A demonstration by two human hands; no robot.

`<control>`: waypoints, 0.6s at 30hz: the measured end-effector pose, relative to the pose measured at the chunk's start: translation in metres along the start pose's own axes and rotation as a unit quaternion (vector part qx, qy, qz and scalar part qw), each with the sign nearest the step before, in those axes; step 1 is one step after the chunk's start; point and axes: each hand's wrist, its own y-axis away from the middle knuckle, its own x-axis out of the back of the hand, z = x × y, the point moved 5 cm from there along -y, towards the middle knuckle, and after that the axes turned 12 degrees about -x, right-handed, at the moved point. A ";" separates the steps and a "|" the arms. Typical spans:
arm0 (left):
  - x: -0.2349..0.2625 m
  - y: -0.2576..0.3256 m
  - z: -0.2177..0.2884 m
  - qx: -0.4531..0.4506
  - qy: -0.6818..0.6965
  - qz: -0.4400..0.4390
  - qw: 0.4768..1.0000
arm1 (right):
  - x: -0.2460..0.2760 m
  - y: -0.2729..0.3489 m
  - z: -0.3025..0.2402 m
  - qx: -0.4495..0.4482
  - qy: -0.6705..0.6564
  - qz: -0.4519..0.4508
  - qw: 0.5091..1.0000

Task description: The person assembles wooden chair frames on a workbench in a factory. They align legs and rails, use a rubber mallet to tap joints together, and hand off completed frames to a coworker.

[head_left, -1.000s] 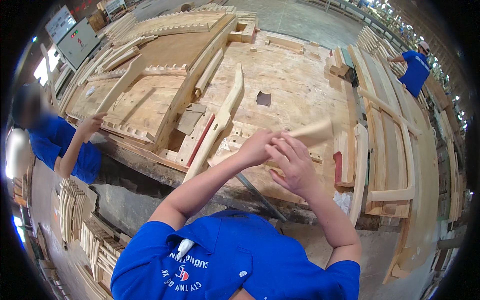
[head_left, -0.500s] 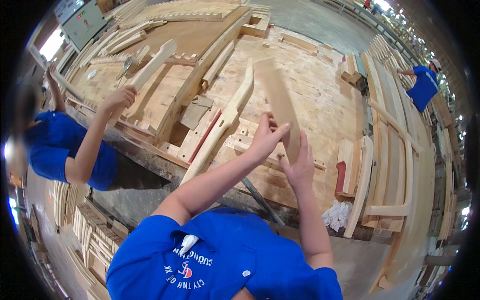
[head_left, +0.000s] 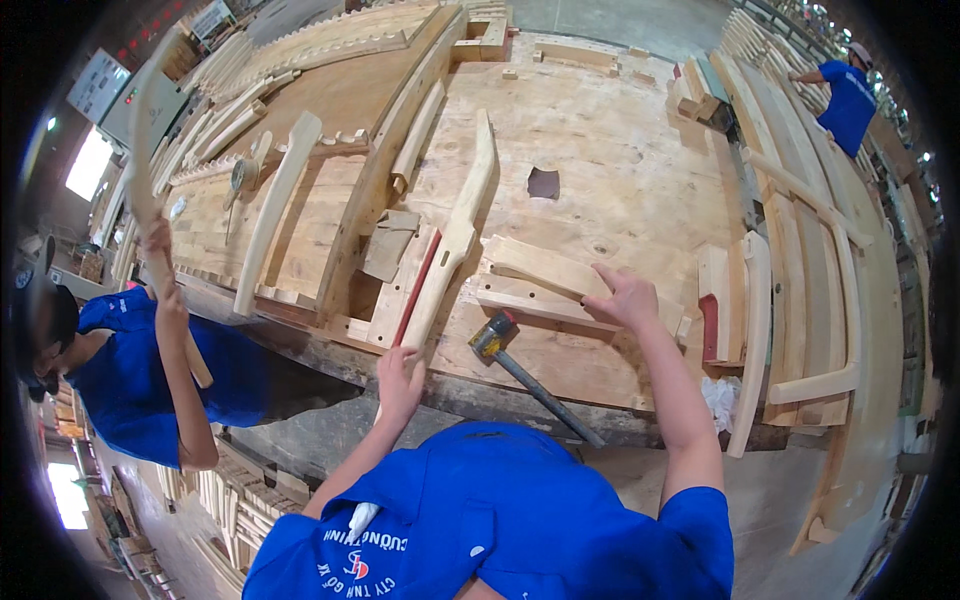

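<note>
The short wooden board [head_left: 540, 262] lies just beyond the mallet [head_left: 492, 338] on the desk [head_left: 630, 190], its right end next to the right hand [head_left: 632, 302], whose thumb and forefinger are spread. Left of the mallet, the long wooden leg [head_left: 455, 240] runs down to the left hand [head_left: 400, 385], whose fingers overlap its near part; whether they grip it, I cannot tell. A dark patch [head_left: 543, 183] lies farther beyond the mallet.
</note>
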 end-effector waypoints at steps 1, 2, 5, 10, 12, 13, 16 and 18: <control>0.007 0.014 -0.006 -0.007 -0.049 0.000 0.999 | -0.002 -0.004 -0.001 -0.004 -0.013 -0.009 1.000; 0.012 0.026 -0.010 -0.014 -0.097 0.001 0.995 | -0.006 -0.009 -0.001 -0.008 -0.025 -0.018 0.999; 0.012 0.051 -0.023 0.027 -0.130 -0.048 0.990 | -0.009 -0.024 -0.002 0.006 -0.077 -0.012 0.997; 0.006 0.057 -0.035 0.187 -0.013 -0.166 0.968 | -0.013 -0.042 -0.012 0.003 -0.016 -0.100 0.995; 0.005 0.056 -0.039 0.174 -0.012 -0.171 0.970 | -0.015 -0.044 -0.015 0.012 -0.016 -0.100 0.995; 0.004 0.057 -0.040 0.169 -0.011 -0.175 0.970 | -0.018 -0.045 -0.016 0.013 -0.024 -0.101 0.995; 0.004 0.057 -0.043 0.118 -0.020 -0.150 0.981 | -0.023 -0.048 -0.016 0.014 -0.032 -0.098 0.995; 0.003 0.059 -0.048 0.094 -0.018 -0.132 0.987 | -0.026 -0.050 -0.016 0.018 -0.034 -0.099 0.994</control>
